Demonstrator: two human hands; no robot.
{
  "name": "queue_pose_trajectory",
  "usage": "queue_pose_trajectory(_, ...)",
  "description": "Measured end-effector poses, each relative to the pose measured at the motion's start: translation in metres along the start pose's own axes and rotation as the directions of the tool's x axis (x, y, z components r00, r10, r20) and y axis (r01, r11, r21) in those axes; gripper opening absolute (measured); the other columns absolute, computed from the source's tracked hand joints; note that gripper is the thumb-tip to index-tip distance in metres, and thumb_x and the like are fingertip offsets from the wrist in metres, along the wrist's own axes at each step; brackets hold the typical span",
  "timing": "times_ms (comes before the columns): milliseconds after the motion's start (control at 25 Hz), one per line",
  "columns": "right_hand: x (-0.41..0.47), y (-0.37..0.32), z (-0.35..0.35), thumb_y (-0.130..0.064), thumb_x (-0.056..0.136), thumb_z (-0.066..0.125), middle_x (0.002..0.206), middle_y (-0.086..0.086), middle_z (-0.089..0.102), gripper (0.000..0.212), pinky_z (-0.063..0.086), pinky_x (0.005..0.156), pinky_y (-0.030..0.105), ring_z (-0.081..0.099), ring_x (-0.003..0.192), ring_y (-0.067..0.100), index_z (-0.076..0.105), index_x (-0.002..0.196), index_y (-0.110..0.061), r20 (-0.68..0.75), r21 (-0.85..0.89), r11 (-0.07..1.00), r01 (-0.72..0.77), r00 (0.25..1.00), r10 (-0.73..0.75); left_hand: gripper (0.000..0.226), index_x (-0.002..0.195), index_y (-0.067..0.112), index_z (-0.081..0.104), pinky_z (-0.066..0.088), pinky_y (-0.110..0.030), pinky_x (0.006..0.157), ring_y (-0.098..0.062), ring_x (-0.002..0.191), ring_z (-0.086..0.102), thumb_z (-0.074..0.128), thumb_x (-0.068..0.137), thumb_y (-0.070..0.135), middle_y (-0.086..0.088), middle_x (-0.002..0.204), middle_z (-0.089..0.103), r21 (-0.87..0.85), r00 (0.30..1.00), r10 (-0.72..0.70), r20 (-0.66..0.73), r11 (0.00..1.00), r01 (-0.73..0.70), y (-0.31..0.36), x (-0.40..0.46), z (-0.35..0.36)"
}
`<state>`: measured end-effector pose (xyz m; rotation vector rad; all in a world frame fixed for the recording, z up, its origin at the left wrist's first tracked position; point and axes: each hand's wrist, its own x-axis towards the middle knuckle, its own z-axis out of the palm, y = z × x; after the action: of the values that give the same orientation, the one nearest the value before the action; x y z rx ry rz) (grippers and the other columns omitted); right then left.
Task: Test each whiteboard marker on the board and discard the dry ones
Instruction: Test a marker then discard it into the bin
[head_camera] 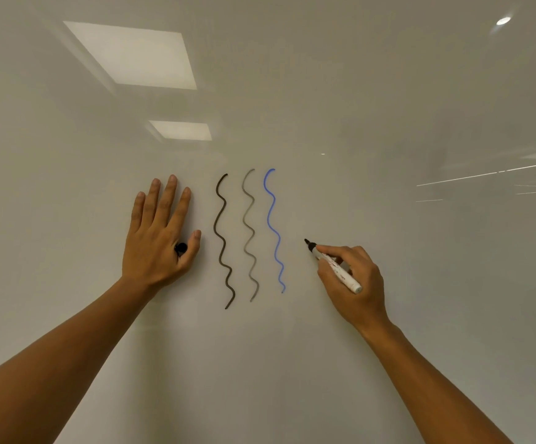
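The person is standing close to the whiteboard (388,123), using the blue wavy line (274,229) as the latest of three test strokes. To its left are lying a grey, faint wavy line (250,235) and, further left again, a dark, solid wavy line (223,241). The strokes are sitting side by side, probably so each marker's ink can be compared at a glance; the grey one is looking weak, which may point to a drying marker.

The right hand (353,280) is gripping a white-barrelled marker (335,267) to the right of the blue line, fingers and thumb curling round the barrel near the front end in a writing hold. The dark tip is pointing up and left toward bare board beside the blue line; whether it is touching the surface I cannot tell. That spot seems chosen to start a fourth stroke in the row.

The left hand (159,238) is lying flat on the board, well left of the blue line and just beyond the dark line, fingers straight and slightly spread, likely bracing the body. A small black cap (180,248) is showing by the base of the thumb, apparently being trapped there against the hand; presumably it is being kept ready for recapping.
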<state>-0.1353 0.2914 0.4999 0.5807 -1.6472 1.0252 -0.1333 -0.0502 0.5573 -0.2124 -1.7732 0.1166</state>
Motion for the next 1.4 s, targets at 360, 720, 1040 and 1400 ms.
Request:
queue_pose_trajectory(360,-0.059,0.009,-0.001,-0.029,0.08,0.063,0.088,-0.031,0.057,0.027,0.055,0.056,0.03,0.064,0.08,0.007,0.076,0.103,-0.023,-0.051,-0.143,0.984,0.103,0.993,-0.111,0.073,0.156,0.012,0.017,0.01,-0.054,0.122,-0.031,0.152,0.002,0.031,0.095,0.049,-0.012,0.165,0.006,-0.02,1.0,0.004,0.007,1.0,-0.003,-0.001,-0.009,0.002)
queue_pose_trajectory(720,-0.1,0.005,0.002,-0.03,0.093,0.064,0.091,-0.016,0.072,0.021,0.056,0.058,0.03,0.064,0.07,0.004,0.072,0.112,-0.032,0.041,-0.03,0.997,-0.075,0.996,0.076,0.073,0.157,0.014,0.017,0.011,-0.058,0.12,-0.032,0.152,0.0,0.032,0.094,0.049,-0.012,0.165,0.004,-0.032,0.993,-0.047,0.108,0.998,0.051,0.01,-0.068,0.003)
queue_pose_trajectory(1040,-0.154,-0.041,-0.009,-0.027,0.091,0.071,0.105,-0.008,0.075,0.017,0.057,0.07,0.025,0.071,0.089,0.017,0.073,0.108,-0.028,0.247,0.389,0.814,-0.431,0.9,0.358,0.076,0.157,0.019,0.012,0.01,-0.056,0.121,-0.03,0.152,-0.006,0.035,0.089,0.041,-0.009,0.165,-0.003,-0.046,0.941,-0.185,0.285,0.977,0.206,0.04,-0.127,-0.006)
queue_pose_trajectory(1400,-0.198,-0.063,-0.013,-0.026,0.095,0.06,0.098,0.003,0.076,0.022,0.055,0.061,0.036,0.068,0.078,0.02,0.072,0.112,-0.018,0.439,0.402,0.673,-0.621,0.776,0.453,0.054,0.129,0.029,0.063,0.044,-0.042,0.105,-0.019,0.147,0.028,0.043,0.081,0.019,0.006,0.153,0.042,-0.204,0.824,-0.342,0.451,0.86,0.469,0.102,-0.228,-0.041)
